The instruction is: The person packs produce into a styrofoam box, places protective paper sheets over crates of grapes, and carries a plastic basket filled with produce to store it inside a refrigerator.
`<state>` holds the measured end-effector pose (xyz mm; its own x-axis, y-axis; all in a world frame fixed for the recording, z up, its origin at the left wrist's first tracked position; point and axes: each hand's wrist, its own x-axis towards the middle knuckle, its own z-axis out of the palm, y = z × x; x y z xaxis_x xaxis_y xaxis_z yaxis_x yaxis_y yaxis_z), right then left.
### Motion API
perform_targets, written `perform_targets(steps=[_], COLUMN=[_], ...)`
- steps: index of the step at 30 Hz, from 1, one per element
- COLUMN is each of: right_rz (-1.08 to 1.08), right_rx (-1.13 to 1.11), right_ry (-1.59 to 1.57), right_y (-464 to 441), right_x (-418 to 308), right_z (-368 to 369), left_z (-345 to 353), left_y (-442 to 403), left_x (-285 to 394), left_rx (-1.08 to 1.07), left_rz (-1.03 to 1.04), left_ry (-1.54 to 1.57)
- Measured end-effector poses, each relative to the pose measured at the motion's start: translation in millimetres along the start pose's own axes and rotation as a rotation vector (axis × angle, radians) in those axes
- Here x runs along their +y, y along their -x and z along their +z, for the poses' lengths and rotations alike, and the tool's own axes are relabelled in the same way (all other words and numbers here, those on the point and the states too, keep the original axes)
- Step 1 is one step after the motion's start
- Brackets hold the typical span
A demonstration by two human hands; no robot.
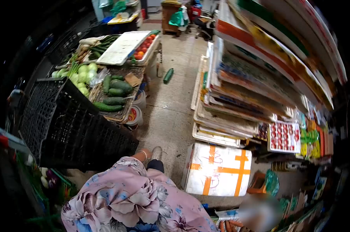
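A large black plastic mesh crate [72,120] stands tilted close by on my left. Beside its lower right corner, bare skin with a pale band [144,153] emerges from pink floral fabric [140,193]. Whether this is my left wrist or a foot, I cannot make out, and no fingers show clearly. A greyish shoe [156,152] rests on the floor just right of it. My right hand is out of view. Beyond the crate, a vegetable stand holds dark green cucumbers [115,92] and pale green round vegetables [83,75].
A tiled aisle [163,112] runs ahead, with one cucumber [168,75] on its floor. At right, stacked trays [236,96] lean above a white foam box [218,170] with orange tape. White buckets [134,116] stand under the stand. Carrots [229,225] lie at lower right beside a blurred patch.
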<state>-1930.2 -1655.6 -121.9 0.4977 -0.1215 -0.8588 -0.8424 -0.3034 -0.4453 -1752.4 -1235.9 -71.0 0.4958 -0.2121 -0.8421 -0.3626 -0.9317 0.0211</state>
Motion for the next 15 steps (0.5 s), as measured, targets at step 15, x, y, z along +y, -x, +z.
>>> perform_targets(steps=[15], right_rz=[-0.294], right_rx=[-0.157], right_ry=[0.559], right_y=[-89], right_x=[-178], right_z=[79], left_z=[38], left_y=[-68], left_x=[-129], left_rx=[0.368], left_rz=[-0.211], left_ry=[1.021])
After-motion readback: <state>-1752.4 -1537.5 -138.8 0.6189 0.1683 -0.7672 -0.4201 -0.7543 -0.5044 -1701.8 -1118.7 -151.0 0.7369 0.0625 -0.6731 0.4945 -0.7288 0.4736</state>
